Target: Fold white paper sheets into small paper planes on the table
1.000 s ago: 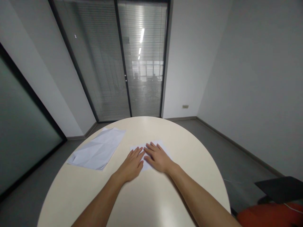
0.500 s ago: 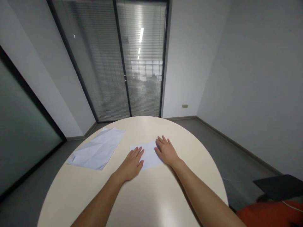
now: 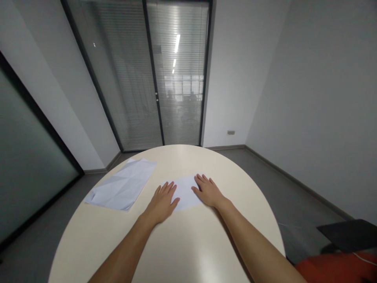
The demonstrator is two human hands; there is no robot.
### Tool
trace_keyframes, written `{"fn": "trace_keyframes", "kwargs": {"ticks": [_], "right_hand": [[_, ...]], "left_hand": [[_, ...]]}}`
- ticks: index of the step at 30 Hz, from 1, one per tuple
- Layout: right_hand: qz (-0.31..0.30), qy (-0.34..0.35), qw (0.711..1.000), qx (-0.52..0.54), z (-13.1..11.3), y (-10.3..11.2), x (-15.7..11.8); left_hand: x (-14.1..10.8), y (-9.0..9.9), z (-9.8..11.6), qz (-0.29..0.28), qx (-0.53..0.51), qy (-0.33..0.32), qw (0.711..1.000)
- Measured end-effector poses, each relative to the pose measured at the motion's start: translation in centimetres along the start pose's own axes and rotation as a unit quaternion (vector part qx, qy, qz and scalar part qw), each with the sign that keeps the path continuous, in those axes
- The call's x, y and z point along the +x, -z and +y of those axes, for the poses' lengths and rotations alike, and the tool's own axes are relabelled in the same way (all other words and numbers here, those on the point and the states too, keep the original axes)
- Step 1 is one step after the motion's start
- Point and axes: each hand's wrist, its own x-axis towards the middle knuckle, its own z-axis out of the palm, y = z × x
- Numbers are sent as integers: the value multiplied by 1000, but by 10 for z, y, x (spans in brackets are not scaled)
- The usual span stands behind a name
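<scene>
In the head view, the only feed I have, one small sheet (image 3: 187,193) lies flat on one round tabletop (image 3: 182,247). My left hand (image 3: 161,203) rests palm down over its left end, that grip laid out flat, fingers straight and a little spread, thumb to the side. My right hand (image 3: 208,192) covers the right end, its grip flattened the same way, thumb pointing inward. So I count two hands on one sheet, with a white stretch between them. Farther left, apart from both, sits one pile (image 3: 123,186) of creased paper; its edges look layered, but I cannot count the leaves. Beyond the far rim I see two panes (image 3: 129,98) with blinds and one outlet (image 3: 231,133) low on the wall (image 3: 235,86). At lower right are one black board (image 3: 349,234) and one red item (image 3: 332,269), partly cut off.
</scene>
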Motion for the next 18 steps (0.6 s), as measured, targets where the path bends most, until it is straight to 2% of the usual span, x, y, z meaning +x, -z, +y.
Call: {"fn": "trace_keyframes", "kwargs": {"ticks": [5,8,11,14,16,18], "right_hand": [[14,-17,1000,-16,0,1,-2],[35,-5,999,-17,-6,0,-4],[41,69,997,2,-11,0,-6],[-1,154,988,24,-17,-3,-7],[-30,174,984,29,-18,-6,-7],[-35,160,986,27,-16,-6,-6]], "left_hand": [[1,5,-15,91,59,100,989],[1,7,-14,123,64,106,985],[2,6,-4,113,36,70,990],[2,2,4,60,13,31,998],[2,0,6,20,13,26,999],[1,0,4,13,20,33,999]]}}
